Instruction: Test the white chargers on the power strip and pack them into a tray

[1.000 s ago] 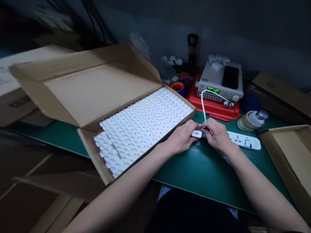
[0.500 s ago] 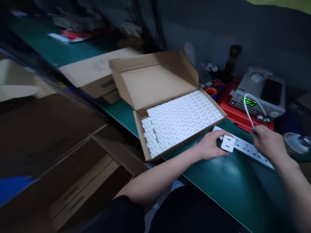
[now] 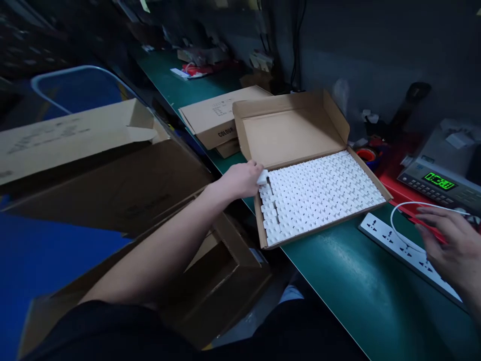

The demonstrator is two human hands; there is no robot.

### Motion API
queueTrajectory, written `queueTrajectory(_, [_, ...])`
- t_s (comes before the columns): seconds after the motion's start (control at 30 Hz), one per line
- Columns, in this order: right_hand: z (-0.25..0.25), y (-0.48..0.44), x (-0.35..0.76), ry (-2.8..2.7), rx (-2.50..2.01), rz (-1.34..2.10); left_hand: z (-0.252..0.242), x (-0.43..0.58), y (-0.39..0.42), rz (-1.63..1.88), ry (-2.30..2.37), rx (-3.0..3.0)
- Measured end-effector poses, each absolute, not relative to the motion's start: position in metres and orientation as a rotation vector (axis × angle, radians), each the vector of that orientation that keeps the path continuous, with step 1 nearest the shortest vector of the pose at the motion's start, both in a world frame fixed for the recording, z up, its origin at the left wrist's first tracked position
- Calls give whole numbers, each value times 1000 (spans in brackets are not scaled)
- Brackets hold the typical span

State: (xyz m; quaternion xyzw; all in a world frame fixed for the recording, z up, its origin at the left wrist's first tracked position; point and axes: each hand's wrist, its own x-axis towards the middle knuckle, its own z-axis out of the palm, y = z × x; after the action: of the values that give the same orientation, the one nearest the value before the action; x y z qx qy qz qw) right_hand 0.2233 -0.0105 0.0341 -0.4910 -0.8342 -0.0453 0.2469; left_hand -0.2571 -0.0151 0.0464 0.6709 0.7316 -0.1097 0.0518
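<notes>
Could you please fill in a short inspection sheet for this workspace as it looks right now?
Surface: green table, with a shiny patch near the power strip.
Work items: open cardboard box with rows of white chargers; one white charger is in the left hand.
Clutter: a dark bottle behind the grey meter; its green display is lit.
Hands: left hand grips the charger at the box's left edge; right hand is open over the power strip.
Cables: white cable loops by the right hand; whether they touch is unclear.
Surroundings: more cardboard boxes behind the open one; a dark grey wall.
</notes>
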Motion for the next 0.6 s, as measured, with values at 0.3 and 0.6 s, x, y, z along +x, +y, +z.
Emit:
queueTrajectory(0.3, [-5, 47, 182, -2336, -1468, 16, 52, -252, 29, -735, 2089, 1981])
queueTrajectory(0.6, [-11, 66, 180, -2178, -1843, 317, -1, -278, 59, 276, 2139, 1828])
